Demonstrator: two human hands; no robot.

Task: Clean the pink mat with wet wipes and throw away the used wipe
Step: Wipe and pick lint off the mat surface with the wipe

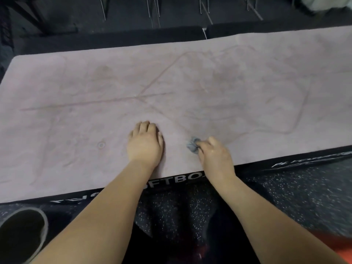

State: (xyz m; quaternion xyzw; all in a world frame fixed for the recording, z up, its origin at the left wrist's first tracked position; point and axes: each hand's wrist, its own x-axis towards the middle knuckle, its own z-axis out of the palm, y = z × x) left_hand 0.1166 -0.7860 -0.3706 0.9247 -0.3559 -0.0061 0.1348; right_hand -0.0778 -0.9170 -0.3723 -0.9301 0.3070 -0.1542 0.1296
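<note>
Here's the mat [209, 73], pink and wide, spread flat across a black padded box [314, 159] with white lettering along its near edge. Faint lines cross the mat, one long straight line and an angular outline on the right half, with dull smudges here and there and a small ring mark towards the left.

The left hand [144, 143] is down on the mat, palm flat, fingers close together and pointing away, pressing near the near edge at the middle. It holds nothing.

The right hand [215, 155] sits just beside it to the right, and it has the wipe [193, 145]. The wipe is a small grey crumpled wad, pinched at the fingertips with the fingers curled round it. It touches the mat's surface just ahead of the knuckles, between the two hands and close to the near edge. The picture is soft here, so which fingers do the pinching I cannot tell.

Both forearms reach in bare from the bottom of the view. Below the box is dark speckled floor [304, 197]. At the lower left there's a grey-rimmed cylinder [21, 235], dark inside; bin or roll, I cannot tell which. Up top, beyond the far edge of the mat, thin metal chair legs [152, 10] stand on dark flooring.
</note>
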